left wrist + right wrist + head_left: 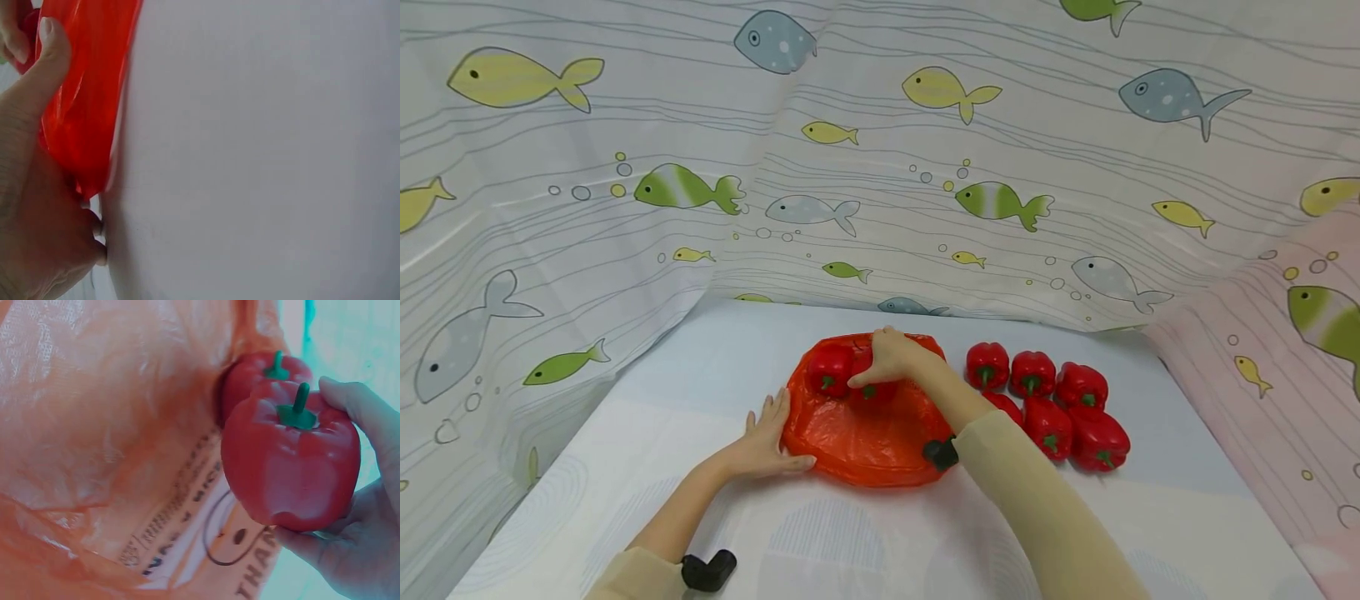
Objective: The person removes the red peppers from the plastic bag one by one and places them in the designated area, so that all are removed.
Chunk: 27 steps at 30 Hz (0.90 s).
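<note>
An orange-red plastic bag (865, 437) lies spread wide on the table, its mouth facing up. Fingers spread, my left hand (765, 446) rests against the bag's left side; in the left wrist view its thumb lies over the red plastic. Over the back of the bag, my right hand (895, 357) grips a red bell pepper (294, 469) with a green stem, thumb on one side and fingers on the other. Close beside it, inside the bag, sits another red bell pepper (829, 371). Printed lettering shows on the bag in the right wrist view.
Several more red bell peppers (1081, 385) stand in a cluster right of the bag, some partly behind my right forearm. A fish-patterned curtain (880, 167) rises behind the white table (700, 367) and along both sides.
</note>
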{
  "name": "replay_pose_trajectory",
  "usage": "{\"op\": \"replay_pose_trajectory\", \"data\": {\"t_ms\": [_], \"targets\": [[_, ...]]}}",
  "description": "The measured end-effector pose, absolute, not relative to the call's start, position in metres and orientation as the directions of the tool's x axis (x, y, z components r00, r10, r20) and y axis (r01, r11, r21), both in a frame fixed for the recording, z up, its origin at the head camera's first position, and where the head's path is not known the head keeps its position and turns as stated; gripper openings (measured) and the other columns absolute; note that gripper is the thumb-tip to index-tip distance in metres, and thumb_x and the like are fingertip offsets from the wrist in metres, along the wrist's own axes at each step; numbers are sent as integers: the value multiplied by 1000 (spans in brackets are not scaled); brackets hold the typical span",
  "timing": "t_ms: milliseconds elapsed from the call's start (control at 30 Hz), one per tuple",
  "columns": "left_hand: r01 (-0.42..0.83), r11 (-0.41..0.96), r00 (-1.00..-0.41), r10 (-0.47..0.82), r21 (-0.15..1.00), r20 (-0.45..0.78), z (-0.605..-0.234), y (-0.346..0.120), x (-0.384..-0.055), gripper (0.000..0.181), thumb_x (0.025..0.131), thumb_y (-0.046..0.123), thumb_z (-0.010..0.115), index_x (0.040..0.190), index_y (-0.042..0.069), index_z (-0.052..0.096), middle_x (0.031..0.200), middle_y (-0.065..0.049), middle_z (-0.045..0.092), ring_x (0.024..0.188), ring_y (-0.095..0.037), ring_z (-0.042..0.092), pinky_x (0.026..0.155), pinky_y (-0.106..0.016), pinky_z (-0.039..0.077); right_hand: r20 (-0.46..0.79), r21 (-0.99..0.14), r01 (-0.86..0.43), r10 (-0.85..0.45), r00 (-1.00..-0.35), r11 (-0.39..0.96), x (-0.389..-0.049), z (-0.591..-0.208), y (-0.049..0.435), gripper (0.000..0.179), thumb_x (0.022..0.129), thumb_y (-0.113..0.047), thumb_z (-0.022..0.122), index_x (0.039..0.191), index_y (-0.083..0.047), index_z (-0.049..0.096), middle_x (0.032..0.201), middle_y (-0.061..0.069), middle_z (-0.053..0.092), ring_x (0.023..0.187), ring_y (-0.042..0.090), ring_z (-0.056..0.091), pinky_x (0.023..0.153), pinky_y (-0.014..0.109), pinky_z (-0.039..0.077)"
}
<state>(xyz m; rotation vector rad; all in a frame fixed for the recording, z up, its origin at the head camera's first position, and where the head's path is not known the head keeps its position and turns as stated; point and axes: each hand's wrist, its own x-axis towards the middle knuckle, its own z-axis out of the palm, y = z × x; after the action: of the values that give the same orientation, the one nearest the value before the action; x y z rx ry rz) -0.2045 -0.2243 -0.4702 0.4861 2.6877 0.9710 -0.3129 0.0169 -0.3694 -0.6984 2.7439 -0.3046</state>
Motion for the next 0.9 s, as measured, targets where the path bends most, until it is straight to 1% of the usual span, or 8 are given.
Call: {"op": "replay_pose_trajectory", "data": {"t_ms": [100,267,467,667,900], "targets": [[220,725,-916,384,652,-117,-471,-224,-205,123,77,52,73,147,-13,-4,155,-32,-6,139,-52,-10,104,-69,-11,-153,-254,-464,-509,-847,849,-306,-361,18,83,75,-54,75,134,-1,48,122,11,54,109,23,51,85,38,53],[207,717,-914,385,666,-131,-469,-223,-206,123,78,52,72,147,-12,-6,155,-31,-6,140,-51,-11,105,-68,-12,-58,-289,-511,-548,-834,809,-294,-349,21,87,74,-52,76,138,-3,43,127,10,50,110,22,51,80,35,55],[204,701,-915,385,684,-122,-467,-226,-205,122,79,49,73,147,-13,-7,155,-32,-8,139,-52,-12,103,-68,-14,88,-358,-581,-594,-800,731,-277,-337,30,86,72,-45,81,137,-5,42,126,7,48,109,19,51,78,33,56],[206,706,-918,380,678,-117,-469,-227,-205,121,79,50,72,147,-13,-7,155,-32,-7,139,-52,-12,103,-69,-13,225,-343,-652,-615,-756,677,-264,-341,42,87,67,-43,84,134,-8,42,128,3,45,112,16,49,76,33,56],[197,710,-920,372,676,-122,-471,-225,-204,120,80,50,71,146,-14,-6,154,-33,-6,139,-52,-11,104,-69,-12,346,-321,-716,-627,-698,620,-258,-345,53,86,67,-41,85,134,-8,42,130,4,44,114,16,48,78,33,56]]}}
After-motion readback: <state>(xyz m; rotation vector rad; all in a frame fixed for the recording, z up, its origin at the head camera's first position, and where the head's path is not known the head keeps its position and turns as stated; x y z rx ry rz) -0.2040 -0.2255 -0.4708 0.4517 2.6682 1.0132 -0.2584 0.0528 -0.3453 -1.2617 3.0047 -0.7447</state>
